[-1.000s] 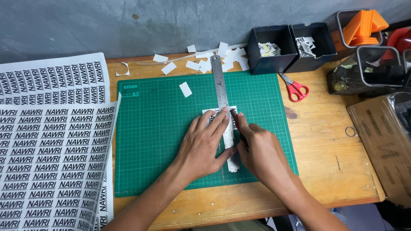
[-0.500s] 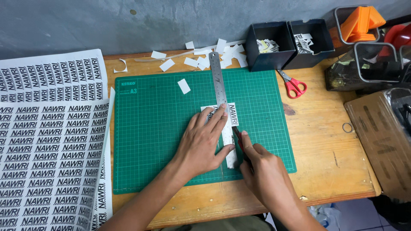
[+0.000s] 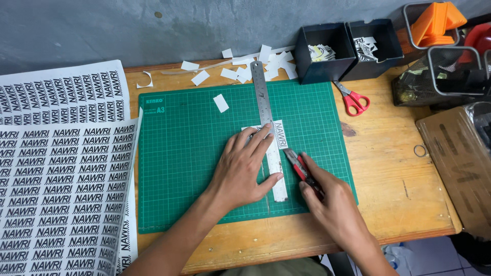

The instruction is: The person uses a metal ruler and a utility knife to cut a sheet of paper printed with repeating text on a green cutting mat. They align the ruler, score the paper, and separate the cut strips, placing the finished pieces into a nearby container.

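Note:
My left hand [image 3: 244,166] lies flat on a long steel ruler [image 3: 263,99], pressing it onto a green cutting mat [image 3: 179,153]. Under the ruler sits a narrow white printed sticker strip [image 3: 282,134], its right edge showing beside the ruler. My right hand [image 3: 335,204] grips a red and black utility knife [image 3: 297,164]. The knife tip rests against the ruler's right edge, beside the strip's lower part. A small white offcut [image 3: 221,103] lies higher up on the mat.
Large printed sticker sheets [image 3: 61,168] cover the desk's left side. White paper scraps [image 3: 245,69] litter the back edge. Two black bins [image 3: 348,46], red scissors [image 3: 352,99], wire baskets [image 3: 450,71] and a cardboard box [image 3: 460,163] stand at the right.
My right hand has drawn the knife down along the ruler's right edge, toward me. My left hand has stayed on the ruler.

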